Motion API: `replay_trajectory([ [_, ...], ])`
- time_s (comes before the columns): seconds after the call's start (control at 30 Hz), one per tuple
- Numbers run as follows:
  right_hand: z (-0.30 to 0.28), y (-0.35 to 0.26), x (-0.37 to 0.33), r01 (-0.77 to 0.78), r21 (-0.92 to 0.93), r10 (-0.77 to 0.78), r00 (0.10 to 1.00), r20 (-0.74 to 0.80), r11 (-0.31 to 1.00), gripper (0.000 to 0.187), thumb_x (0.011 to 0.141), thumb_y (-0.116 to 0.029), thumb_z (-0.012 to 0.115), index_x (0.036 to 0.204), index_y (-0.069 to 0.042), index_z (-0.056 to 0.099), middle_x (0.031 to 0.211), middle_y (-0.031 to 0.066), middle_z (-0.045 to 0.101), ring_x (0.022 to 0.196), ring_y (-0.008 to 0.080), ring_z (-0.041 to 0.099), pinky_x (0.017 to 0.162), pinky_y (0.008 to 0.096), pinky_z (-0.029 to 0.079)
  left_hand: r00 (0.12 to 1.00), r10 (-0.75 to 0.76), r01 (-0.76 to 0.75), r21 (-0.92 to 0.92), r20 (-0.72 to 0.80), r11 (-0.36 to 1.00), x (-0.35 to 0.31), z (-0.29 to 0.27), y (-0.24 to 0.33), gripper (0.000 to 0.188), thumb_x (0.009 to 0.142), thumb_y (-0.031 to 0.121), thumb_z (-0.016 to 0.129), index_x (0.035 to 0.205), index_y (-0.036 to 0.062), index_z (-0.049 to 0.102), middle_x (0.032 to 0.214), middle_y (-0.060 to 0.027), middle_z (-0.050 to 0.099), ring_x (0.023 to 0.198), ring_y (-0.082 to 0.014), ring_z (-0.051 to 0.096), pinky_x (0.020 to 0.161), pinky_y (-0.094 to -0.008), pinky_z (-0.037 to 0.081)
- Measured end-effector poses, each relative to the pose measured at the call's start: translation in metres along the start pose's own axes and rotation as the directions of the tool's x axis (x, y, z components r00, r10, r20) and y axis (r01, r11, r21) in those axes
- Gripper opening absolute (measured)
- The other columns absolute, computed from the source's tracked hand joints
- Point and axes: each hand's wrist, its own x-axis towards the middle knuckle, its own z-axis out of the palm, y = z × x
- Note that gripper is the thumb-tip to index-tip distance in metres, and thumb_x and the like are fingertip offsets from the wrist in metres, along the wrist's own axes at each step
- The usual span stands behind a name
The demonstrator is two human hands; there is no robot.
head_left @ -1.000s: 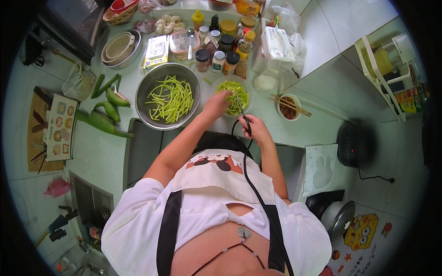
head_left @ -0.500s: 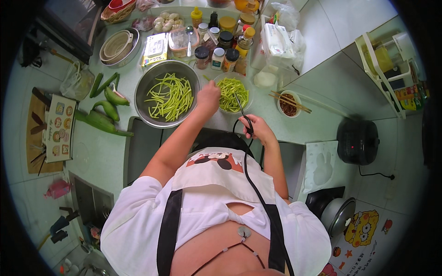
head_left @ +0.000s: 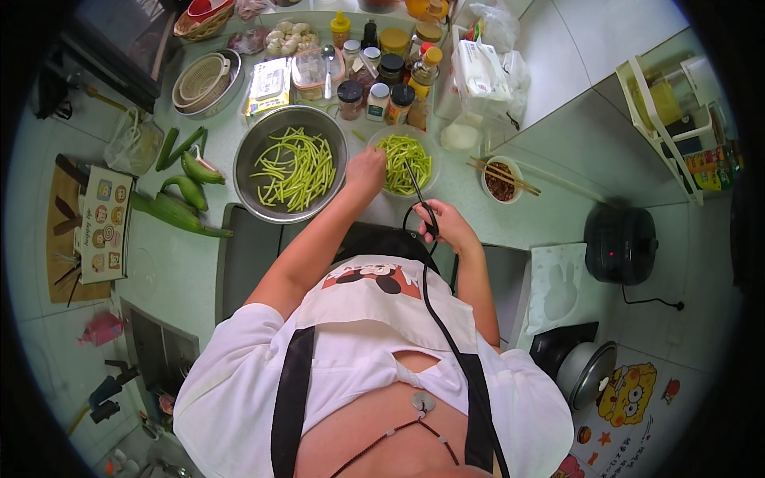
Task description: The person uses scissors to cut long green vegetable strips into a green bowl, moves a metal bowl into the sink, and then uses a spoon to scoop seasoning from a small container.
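Pale green desk (head_left: 159, 271) fills the head view, crowded along its far edge with jars and bottles; a large round steel bowl of long green beans (head_left: 291, 163) serves as the landmark; just right of it stands a smaller clear glass bowl of cut green beans (head_left: 402, 159); the left hand (head_left: 365, 169) lies between the two bowls, at the smaller bowl's left rim, fingers curled, though whether it grips a bean cannot be told; the right hand (head_left: 446, 227), nearer the body and to the right of the steel bowl, is clenched around the handles of black scissors (head_left: 418, 195), whose blades point up over the cut beans; further right of the steel bowl sits a small white bowl with wooden chopsticks (head_left: 500, 177) laid across it; left of the steel bowl lie several green gourds (head_left: 187, 191); beyond it stands a row of dark-lidded spice jars (head_left: 374, 99).
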Motion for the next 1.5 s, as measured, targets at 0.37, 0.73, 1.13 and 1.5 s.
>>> replay_trajectory([
  [0.37,0.004,-0.006,0.0,0.017,-0.014,-0.017,1.0,0.005,1.0,0.031,0.081,-0.036,0.056,0.095,-0.008,0.053,0.061,-0.0007,0.055,0.044,0.006,0.049,0.036,0.0181,0.028,0.994,-0.025,-0.002,-0.245,-0.107,0.97,-0.004,-0.001,0.001,0.013,0.074,0.017,0.057,0.081,0.0065,0.055,0.078,-0.0131,0.058,0.073,-0.0322,0.056,0.064,-0.0411,0.044],
  [0.73,0.014,0.0,0.01,0.074,0.042,-0.073,0.997,-0.023,0.996,0.026,0.08,-0.033,0.058,0.09,-0.009,0.056,0.057,-0.0015,0.053,0.04,0.0052,0.045,0.035,0.0181,0.027,0.996,0.022,-0.046,-0.273,-0.09,0.961,-0.016,-0.006,0.01,0.017,0.073,0.018,0.058,0.085,0.0057,0.058,0.08,-0.0123,0.057,0.076,-0.0313,0.057,0.065,-0.0399,0.045],
  [1.13,0.025,-0.013,0.015,0.128,0.073,-0.12,0.987,-0.108,0.989,0.026,0.08,-0.029,0.059,0.096,-0.008,0.055,0.057,-0.0015,0.054,0.04,0.0056,0.048,0.034,0.0174,0.026,0.919,-0.171,0.16,-0.06,-0.355,0.985,-0.038,-0.066,-0.131,0.028,0.067,0.001,0.056,0.095,0.0064,0.055,0.092,-0.0104,0.054,0.088,-0.0289,0.052,0.072,-0.0371,0.044],
  [1.5,0.039,-0.007,0.014,0.151,0.089,-0.144,0.986,-0.087,0.984,0.026,0.081,-0.024,0.058,0.099,-0.007,0.054,0.057,-0.0002,0.053,0.04,0.0064,0.048,0.036,0.0176,0.029,0.997,0.021,-0.001,0.241,-0.08,0.971,-0.01,-0.053,-0.17,0.038,0.069,0.004,0.053,0.107,0.0096,0.047,0.098,-0.0101,0.054,0.093,-0.0259,0.052,0.079,-0.0397,0.038],
])
